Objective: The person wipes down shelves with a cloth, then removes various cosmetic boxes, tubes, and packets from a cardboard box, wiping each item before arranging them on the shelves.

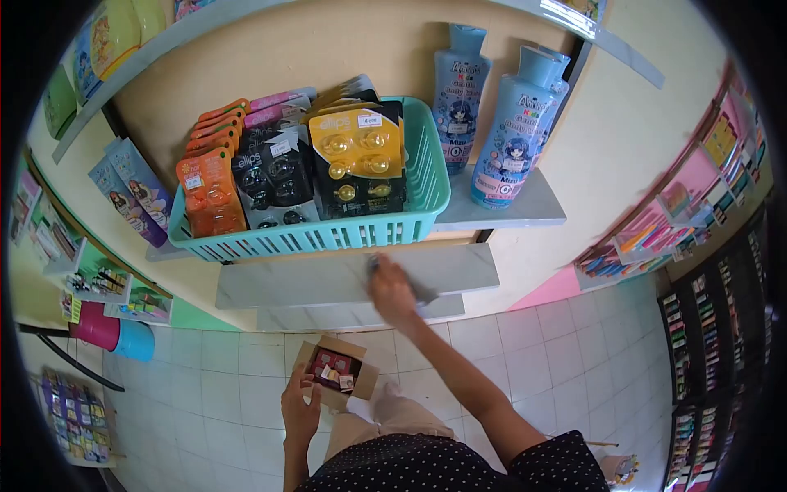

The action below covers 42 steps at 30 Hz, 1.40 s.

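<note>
My right hand (pixel 392 289) is over the grey shelf (pixel 287 276) below the basket, its fingers closed round a dark grey, cloth-like piece (pixel 424 292) that is blurred. Down at the left, my left hand (pixel 302 407) hangs with its fingers apart and nothing in them. Close to it, an open cardboard box (pixel 366 381) on the floor holds dark red packs (pixel 332 363) with pale labels. Above my right hand, a turquoise basket (pixel 423 164) stands on the upper shelf, filled with orange (pixel 215 201), black (pixel 275 176) and yellow ellips capsule packs (pixel 361 143).
Blue bottles (pixel 512 131) stand right of the basket, and purple-blue cartons (pixel 135 189) lean at its left. Another shelf edge (pixel 238 12) runs overhead. Pink and blue buckets (pixel 134 338) are at the left. Dark display racks (pixel 713 328) line the right side above the tiled floor (pixel 541 344).
</note>
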Each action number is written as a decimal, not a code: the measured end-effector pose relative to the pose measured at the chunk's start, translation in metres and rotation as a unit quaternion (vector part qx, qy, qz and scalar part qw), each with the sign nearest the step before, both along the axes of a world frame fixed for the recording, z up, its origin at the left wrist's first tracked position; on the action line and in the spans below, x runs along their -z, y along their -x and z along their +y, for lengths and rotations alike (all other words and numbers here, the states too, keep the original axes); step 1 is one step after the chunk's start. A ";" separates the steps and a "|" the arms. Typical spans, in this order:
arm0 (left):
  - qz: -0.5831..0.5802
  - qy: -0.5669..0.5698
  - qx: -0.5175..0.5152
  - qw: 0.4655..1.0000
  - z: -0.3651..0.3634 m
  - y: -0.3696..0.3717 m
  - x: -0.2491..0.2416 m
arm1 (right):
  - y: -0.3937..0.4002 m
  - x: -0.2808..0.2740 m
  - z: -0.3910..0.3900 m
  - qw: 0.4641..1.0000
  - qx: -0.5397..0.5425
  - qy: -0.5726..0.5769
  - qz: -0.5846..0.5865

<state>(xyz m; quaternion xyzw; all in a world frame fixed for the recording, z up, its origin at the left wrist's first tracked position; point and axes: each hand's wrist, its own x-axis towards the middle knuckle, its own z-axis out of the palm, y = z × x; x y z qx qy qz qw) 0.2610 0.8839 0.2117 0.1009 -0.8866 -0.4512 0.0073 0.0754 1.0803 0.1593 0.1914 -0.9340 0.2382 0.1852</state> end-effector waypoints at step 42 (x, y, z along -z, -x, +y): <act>0.261 -0.448 0.372 0.770 0.204 0.068 -0.125 | -0.184 -0.120 0.089 0.793 0.111 0.585 0.127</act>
